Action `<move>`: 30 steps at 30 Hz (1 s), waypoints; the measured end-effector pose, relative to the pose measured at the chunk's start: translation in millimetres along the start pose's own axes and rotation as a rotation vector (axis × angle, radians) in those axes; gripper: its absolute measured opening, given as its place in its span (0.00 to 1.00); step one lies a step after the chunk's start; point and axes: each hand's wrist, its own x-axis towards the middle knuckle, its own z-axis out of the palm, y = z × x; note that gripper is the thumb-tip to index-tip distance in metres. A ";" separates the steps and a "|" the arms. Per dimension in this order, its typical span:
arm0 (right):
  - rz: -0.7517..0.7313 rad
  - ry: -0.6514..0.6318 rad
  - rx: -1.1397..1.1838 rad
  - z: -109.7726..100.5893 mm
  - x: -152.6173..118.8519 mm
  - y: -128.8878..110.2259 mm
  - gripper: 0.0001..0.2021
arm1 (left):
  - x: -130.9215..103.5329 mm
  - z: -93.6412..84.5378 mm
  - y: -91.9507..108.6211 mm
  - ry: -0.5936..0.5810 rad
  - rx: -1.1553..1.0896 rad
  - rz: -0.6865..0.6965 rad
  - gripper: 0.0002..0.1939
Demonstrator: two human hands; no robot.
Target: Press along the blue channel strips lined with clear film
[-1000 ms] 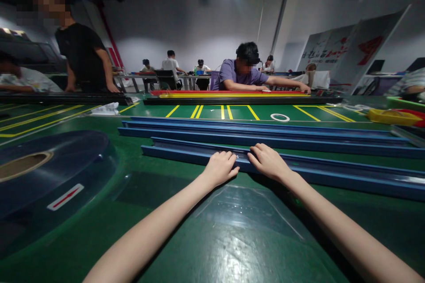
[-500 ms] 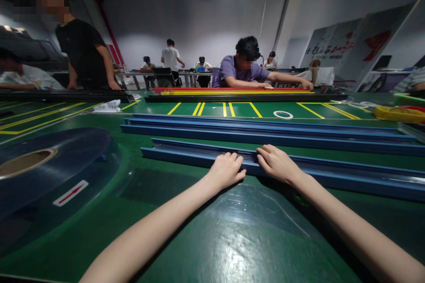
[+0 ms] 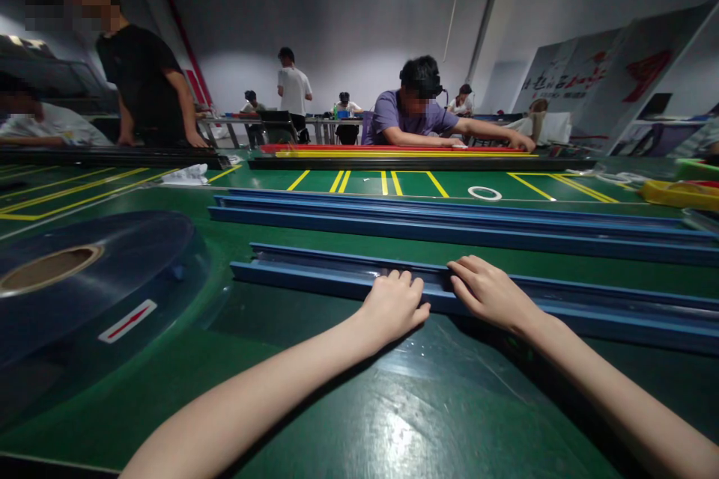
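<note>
A long blue channel strip lies across the green table in front of me, its trough facing up. My left hand is closed on its near wall, fingers hooked over into the trough and thumb on the near side. To the right, a short gap away, my right hand grips the same channel strip with fingers bent over the edge. The fingertips of both hands are partly hidden inside the trough. Shiny clear plastic film lies flat on the table below my hands.
Behind are more blue channel strips. A large roll of clear film lies at left. Farther off are a white ring, a yellow tray and black strips. A co-worker in purple leans over the far side.
The near blue channel strip has shifted a little toward me and to the left at its left end. Both hands have come nearer with it, still gripping. The view has also shifted slightly.
</note>
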 end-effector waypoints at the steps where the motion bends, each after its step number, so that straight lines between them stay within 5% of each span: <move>1: 0.003 0.002 0.006 0.2 -0.7 -0.1 0.17 | -1.7 -0.6 0.5 0.002 -0.004 0.003 0.14; 8: 0.064 -0.038 0.051 -1.3 5.4 -0.5 0.16 | -13.4 -5.1 -11.6 0.012 -0.042 -0.049 0.21; 18: 0.165 -0.386 0.095 -19.3 52.0 -3.7 0.26 | -21.2 -18.4 -55.7 -0.053 -0.026 -0.219 0.23; 30: -0.020 -0.320 0.426 -0.9 101.8 -43.5 0.11 | -37.8 -31.2 -100.7 -0.166 -0.029 -0.434 0.22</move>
